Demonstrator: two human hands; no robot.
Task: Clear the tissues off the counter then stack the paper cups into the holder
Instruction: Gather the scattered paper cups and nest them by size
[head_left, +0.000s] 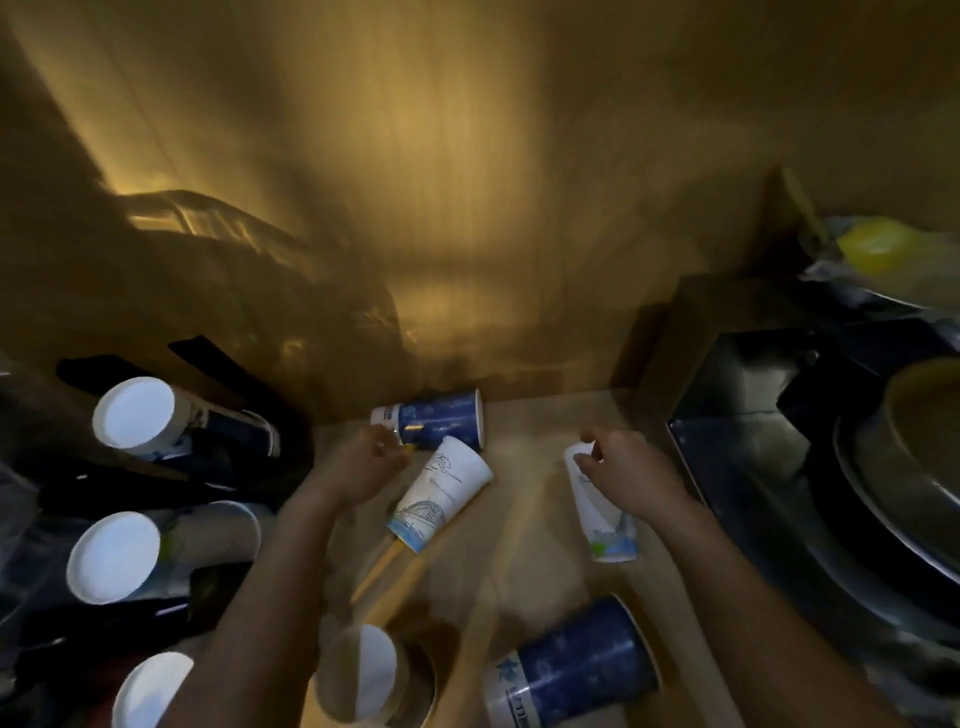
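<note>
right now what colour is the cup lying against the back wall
Dark blue with a white band, seen in the head view: cup.

We see a wooden back wall (467, 208) rising behind the counter's far edge, lit warm at its middle and falling into shadow toward the left. At the counter's right edge sits a dark sink (753, 415), and in it a large metal pan (893, 499) lies tilted, its rim running out of view on the right. Beyond the sink's far right corner we make out a crumpled clear plastic bag (831, 270) with something yellow (878, 244) inside it; what that is, we cannot tell. High on the left wall a bright, streaked reflection (171, 215) shows.
</note>
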